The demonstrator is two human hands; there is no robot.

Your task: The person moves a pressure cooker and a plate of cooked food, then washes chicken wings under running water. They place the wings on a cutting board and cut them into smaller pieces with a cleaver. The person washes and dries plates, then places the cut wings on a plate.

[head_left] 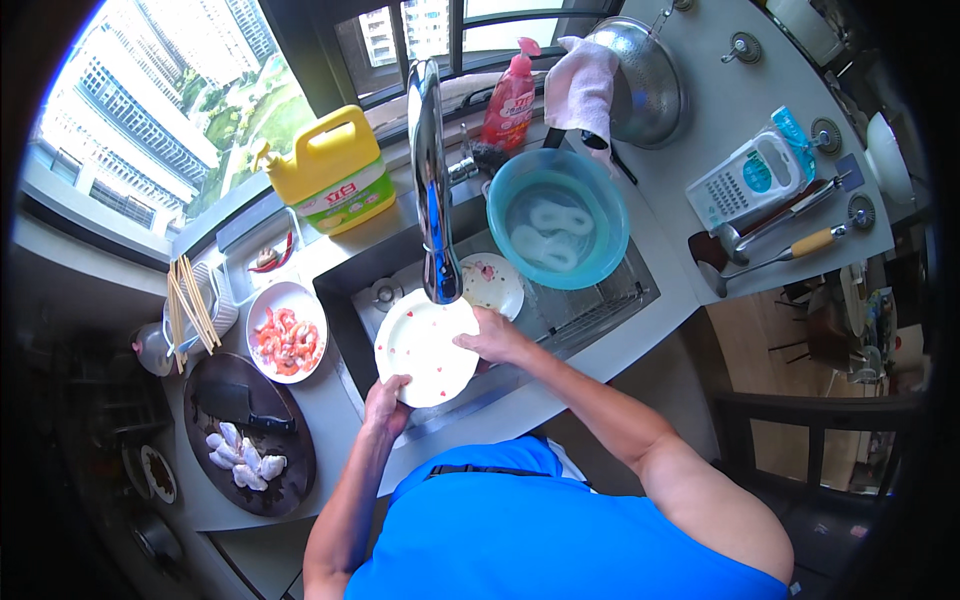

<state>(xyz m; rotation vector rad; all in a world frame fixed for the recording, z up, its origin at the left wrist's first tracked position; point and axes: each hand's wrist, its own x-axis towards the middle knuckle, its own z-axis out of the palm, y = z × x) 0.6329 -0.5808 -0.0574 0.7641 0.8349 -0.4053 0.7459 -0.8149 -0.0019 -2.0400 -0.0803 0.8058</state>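
Observation:
Both my hands hold a white plate with small red hearts (426,349) over the sink (346,319), just below the chrome faucet (433,187). My left hand (388,405) grips its lower left edge, and my right hand (491,336) its right edge, the thumb on top. Behind my right hand, a floral plate with dark specks (491,285) lies in the sink. A blue plastic basin (559,274) at the sink's right holds liquid and white looped items that I cannot identify. Whether water runs from the faucet cannot be told.
Left of the sink are a bowl of shrimp (287,341) and a round cutting board (289,487) with a cleaver (240,405) and raw meat pieces (246,457). Behind stand a yellow detergent jug (337,169), a red pump bottle (510,105) and a metal colander (649,86). Utensils hang at right.

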